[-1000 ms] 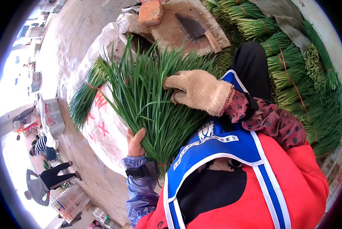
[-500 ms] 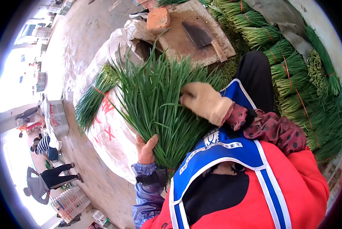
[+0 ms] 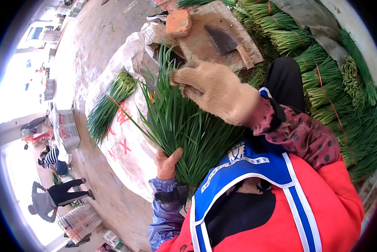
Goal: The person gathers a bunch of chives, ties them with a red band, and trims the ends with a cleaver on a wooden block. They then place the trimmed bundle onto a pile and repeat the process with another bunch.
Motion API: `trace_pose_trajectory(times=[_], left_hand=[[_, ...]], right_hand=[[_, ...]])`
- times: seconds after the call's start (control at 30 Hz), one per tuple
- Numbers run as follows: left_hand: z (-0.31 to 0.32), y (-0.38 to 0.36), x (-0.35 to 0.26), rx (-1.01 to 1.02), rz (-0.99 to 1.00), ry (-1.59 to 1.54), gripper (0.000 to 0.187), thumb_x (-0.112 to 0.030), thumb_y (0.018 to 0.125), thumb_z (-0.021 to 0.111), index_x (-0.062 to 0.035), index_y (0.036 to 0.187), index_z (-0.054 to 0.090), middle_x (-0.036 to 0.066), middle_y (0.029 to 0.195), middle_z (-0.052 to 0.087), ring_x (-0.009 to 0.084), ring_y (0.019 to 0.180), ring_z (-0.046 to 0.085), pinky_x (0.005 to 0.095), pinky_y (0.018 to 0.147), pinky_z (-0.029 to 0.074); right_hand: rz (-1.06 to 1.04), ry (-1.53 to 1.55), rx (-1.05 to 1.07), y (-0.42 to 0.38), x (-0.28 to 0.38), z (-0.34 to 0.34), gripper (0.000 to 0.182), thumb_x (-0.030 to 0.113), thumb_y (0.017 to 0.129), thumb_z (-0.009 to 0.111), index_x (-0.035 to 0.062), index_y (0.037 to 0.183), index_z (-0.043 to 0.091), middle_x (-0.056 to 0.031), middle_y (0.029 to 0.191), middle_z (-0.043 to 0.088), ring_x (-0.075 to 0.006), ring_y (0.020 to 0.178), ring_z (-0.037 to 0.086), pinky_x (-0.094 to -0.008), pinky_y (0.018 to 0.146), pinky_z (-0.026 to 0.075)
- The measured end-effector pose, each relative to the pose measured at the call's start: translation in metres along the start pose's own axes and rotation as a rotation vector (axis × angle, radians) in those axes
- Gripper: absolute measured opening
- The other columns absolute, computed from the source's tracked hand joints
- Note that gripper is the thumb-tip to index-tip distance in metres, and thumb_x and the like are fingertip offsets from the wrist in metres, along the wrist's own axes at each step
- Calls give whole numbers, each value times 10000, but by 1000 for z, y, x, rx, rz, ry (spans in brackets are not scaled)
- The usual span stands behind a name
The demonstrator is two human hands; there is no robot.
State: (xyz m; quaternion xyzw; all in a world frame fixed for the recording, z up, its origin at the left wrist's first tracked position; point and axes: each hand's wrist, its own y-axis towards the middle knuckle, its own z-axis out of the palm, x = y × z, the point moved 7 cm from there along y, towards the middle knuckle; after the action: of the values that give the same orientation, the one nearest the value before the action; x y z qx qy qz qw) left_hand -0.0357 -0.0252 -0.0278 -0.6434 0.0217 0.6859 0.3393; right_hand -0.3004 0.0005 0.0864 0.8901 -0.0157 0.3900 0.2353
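Note:
A large loose bundle of long green leaves [image 3: 192, 134] lies across the lap, fanned towards the upper left. My left hand [image 3: 167, 163], bare, is wrapped round the bundle's lower left side, thumb on top. Above the upper leaves is my right hand [image 3: 213, 90] in a tan glove, its fingers curled; whether leaf tips are between them is hidden. A smaller bunch tied with a red band [image 3: 112, 107] rests on a white sack [image 3: 134, 168] to the left.
A cleaver [image 3: 222, 40] lies on a worn board [image 3: 201, 46] beside an orange brick [image 3: 178, 23]. Tied green bunches [image 3: 323, 84] are piled at the right. Two people [image 3: 50, 199] are in the left background.
My right hand has moved up and to the left, over the leaf tips, and appears larger. My left hand keeps its hold on the bundle. The view has shifted slightly.

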Motion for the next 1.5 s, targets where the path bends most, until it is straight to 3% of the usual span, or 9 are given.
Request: trace_pose_trajectory(times=[0.17,0.33,0.53,0.77,0.97,1.23,1.27,1.4,1.5], left_hand=[[3,-1,-4,11,-24,-20,583,56,835,622,1,1389,449,159,1288,588,281,1109,622,411,980,514],[-22,5,2,7,53,-103,578,55,841,622,-22,1392,467,145,1230,622,259,1068,634,395,964,507],[-48,9,-24,43,29,105,749,32,835,618,-75,1515,324,131,1271,592,246,1093,617,388,968,504],[-7,-12,-33,207,50,717,970,-104,731,808,48,1504,241,165,1351,518,245,1172,564,370,1011,465],[87,-29,-42,66,366,1585,1203,-345,631,868,44,1525,162,337,1493,313,497,1403,271,502,1166,219],[15,22,-48,-8,164,972,725,-127,765,765,72,1376,428,196,1212,619,272,1081,610,373,972,465],[-4,28,-48,18,132,940,642,-124,775,760,68,1322,483,160,1166,642,235,1026,623,356,934,486],[-40,41,-43,85,20,766,502,-73,762,737,51,1215,557,121,1102,667,192,966,637,337,899,500],[-42,46,-43,65,13,741,502,-66,750,734,54,1208,569,121,1090,680,207,955,654,345,890,511]], right_hand=[[-16,-209,380,-31,-3,45,787,328,761,767,175,1453,424,-109,1460,443,-365,1062,621,-440,856,547],[480,-155,867,-100,-79,27,623,399,774,715,124,1312,562,-202,1109,670,-364,1013,657,-450,863,522],[636,-195,471,-119,-133,-27,619,308,765,754,97,1314,560,-188,1099,683,-387,1030,644,-439,877,517],[306,778,427,-96,-115,57,724,231,797,771,93,1421,432,-191,1240,636,-283,1149,612,-377,955,487],[271,975,181,-41,-84,85,712,238,800,775,100,1414,442,-182,1280,616,-267,1179,589,-372,966,474],[712,639,-421,-38,-146,-33,498,197,840,677,69,1310,573,-71,922,696,-111,690,625,-272,587,496],[420,323,-464,-48,-174,-36,425,214,861,680,49,1245,601,-55,884,679,-101,676,601,-254,558,477],[749,947,-601,-69,-162,-81,95,112,926,651,89,892,566,9,665,545,-78,569,496,-240,516,386],[709,948,-651,-86,-177,-74,289,164,928,645,22,1179,628,-26,877,668,-67,696,591,-245,578,477]])
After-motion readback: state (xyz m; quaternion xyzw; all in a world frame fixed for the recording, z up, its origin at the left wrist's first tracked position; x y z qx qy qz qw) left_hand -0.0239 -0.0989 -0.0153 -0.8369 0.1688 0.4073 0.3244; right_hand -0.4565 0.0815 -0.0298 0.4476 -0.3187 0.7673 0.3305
